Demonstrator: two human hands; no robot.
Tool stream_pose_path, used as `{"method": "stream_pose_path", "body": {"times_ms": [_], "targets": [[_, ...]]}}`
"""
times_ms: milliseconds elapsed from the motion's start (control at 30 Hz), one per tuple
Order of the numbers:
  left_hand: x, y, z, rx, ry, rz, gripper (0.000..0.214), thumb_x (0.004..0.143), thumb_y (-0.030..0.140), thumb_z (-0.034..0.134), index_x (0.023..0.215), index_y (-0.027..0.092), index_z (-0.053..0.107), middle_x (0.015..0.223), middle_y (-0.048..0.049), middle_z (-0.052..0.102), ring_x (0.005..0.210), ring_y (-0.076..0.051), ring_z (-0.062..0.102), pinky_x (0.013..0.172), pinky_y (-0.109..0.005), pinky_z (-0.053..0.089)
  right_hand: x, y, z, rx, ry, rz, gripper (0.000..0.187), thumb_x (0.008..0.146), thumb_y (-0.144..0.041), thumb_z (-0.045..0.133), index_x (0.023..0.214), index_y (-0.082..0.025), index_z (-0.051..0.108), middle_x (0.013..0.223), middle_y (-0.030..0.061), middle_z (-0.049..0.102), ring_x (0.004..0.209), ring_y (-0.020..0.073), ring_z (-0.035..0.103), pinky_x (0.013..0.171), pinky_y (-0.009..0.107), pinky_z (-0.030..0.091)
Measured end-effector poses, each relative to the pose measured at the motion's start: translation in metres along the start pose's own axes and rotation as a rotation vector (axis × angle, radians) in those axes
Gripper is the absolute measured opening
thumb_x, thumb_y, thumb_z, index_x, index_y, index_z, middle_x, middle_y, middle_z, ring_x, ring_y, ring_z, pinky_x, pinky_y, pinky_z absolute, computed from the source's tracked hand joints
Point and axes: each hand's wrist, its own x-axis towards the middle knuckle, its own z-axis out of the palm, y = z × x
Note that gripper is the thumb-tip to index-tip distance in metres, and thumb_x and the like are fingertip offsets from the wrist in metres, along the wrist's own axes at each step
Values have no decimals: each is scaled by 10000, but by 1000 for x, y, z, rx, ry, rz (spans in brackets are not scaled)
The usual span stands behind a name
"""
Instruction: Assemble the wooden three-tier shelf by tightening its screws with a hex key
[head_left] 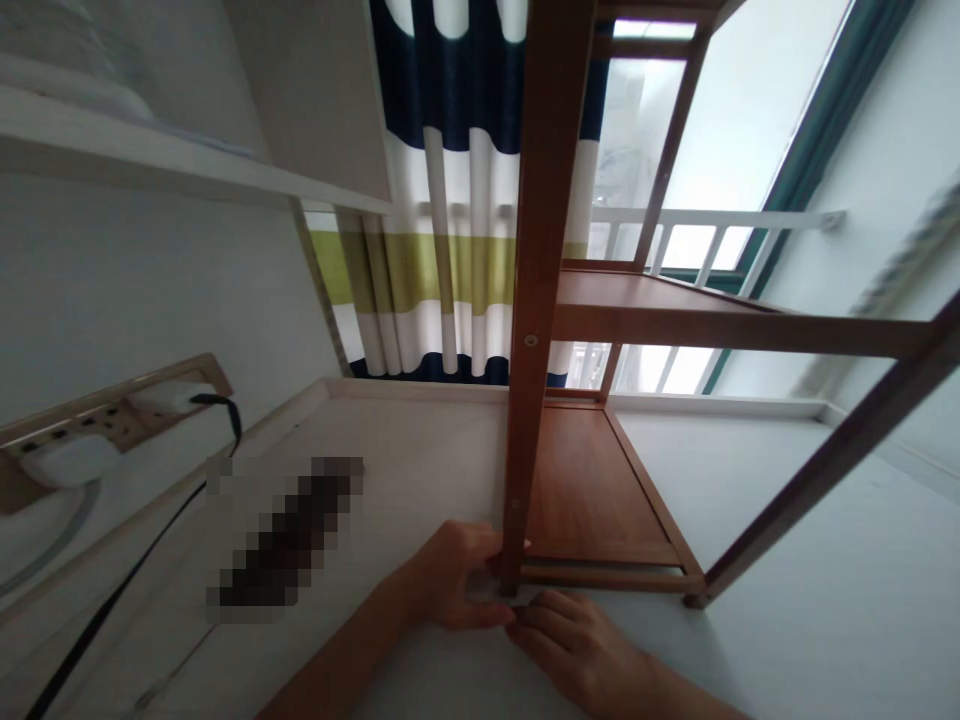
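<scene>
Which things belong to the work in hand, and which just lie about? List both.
In hand: wooden shelf rack, touched at its front leg's foot; left hand; right hand.
Lying about: power strip; black cable; striped curtain.

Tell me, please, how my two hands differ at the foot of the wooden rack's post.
The left hand curls against the foot of the post, fingers bent; the right hand lies flatter, only fingertips reaching it. The left hand sits higher in the picture, the right hand lower. Both are bare and meet there.
</scene>
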Motion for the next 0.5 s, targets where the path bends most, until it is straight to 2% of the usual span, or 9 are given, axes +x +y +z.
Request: {"method": "stream_pose_path", "body": {"times_ms": [100,267,500], "targets": [[0,3,-2,-2,-17,34,474,727,470,542,1115,200,561,871,-62,674,813,-223,616,772,-296,460,-2,1,1,25,-7,21,289,948,-151,290,999,-77,565,821,89,635,703,170,537,623,276,492],[0,3,-4,0,-34,61,354,721,300,511,1055,199,570,897,-66,669,828,-223,612,765,-288,450,-5,2,4,30,3,46,236,929,-136,356,1043,-63,548,873,101,640,733,184,538,639,296,496],[0,3,-2,22,-17,68,343,679,218,491,1012,204,570,909,-62,669,825,-221,609,743,-290,446,-5,3,7,26,12,53,232,931,-132,358,1025,-71,561,862,98,641,736,181,539,651,295,496]]}}
